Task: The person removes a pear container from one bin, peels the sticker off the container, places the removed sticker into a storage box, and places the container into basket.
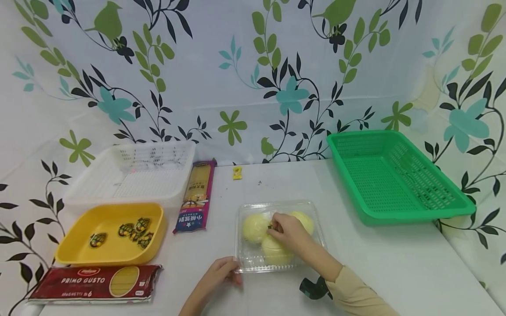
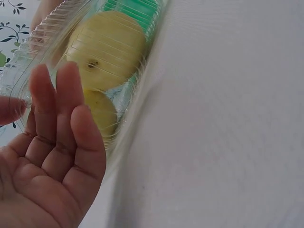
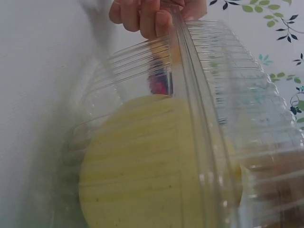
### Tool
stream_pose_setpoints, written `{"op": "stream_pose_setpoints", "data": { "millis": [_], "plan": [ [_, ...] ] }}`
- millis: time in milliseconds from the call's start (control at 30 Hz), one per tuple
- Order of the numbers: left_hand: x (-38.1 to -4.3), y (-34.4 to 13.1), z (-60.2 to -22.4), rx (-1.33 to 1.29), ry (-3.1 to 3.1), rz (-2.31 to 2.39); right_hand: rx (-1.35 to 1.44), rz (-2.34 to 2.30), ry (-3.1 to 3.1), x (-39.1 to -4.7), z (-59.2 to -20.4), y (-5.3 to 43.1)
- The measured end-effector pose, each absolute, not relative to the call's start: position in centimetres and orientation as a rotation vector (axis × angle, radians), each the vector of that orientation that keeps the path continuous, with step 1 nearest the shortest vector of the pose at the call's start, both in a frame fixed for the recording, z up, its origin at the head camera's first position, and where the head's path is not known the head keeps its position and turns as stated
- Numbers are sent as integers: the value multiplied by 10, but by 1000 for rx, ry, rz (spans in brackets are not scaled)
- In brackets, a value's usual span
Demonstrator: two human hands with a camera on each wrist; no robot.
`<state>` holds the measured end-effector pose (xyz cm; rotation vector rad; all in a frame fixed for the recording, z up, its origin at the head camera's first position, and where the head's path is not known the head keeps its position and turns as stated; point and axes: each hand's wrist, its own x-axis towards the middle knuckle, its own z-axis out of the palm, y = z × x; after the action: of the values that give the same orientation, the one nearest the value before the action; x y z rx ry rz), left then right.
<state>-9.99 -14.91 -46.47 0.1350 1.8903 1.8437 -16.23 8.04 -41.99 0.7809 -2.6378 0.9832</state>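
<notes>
A clear plastic box (image 1: 242,259) with ribbed walls holds three round yellow-green fruits (image 1: 254,228); in the left wrist view one fruit (image 2: 107,50) shows a dark spot through the plastic. My left hand (image 1: 219,276) grips the box's near left corner, thumb at the rim (image 2: 21,104) and the other fingers loosely raised outside the wall. Over the middle of the box, my right hand (image 1: 290,232) has curled fingers and pinches a small dark thing (image 1: 270,227), mostly hidden by the fingertips. From the right wrist view that hand is blurred behind the plastic.
At left are a white basket (image 1: 182,175), a yellow tray (image 1: 75,254) with several dark-and-yellow wrapped pieces, a red spaghetti pack (image 1: 95,283) and a purple noodle pack (image 1: 195,195). A tiny yellow packet (image 1: 237,172) lies behind the box. A green basket (image 1: 411,217) stands right.
</notes>
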Motion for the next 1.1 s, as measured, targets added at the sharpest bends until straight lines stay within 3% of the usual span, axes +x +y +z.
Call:
{"op": "stream_pose_setpoints", "data": {
  "millis": [1100],
  "plan": [
    [-100,-151,-468,165,1844,1854,644,985,-2508,-156,-415,75]
  ]
}}
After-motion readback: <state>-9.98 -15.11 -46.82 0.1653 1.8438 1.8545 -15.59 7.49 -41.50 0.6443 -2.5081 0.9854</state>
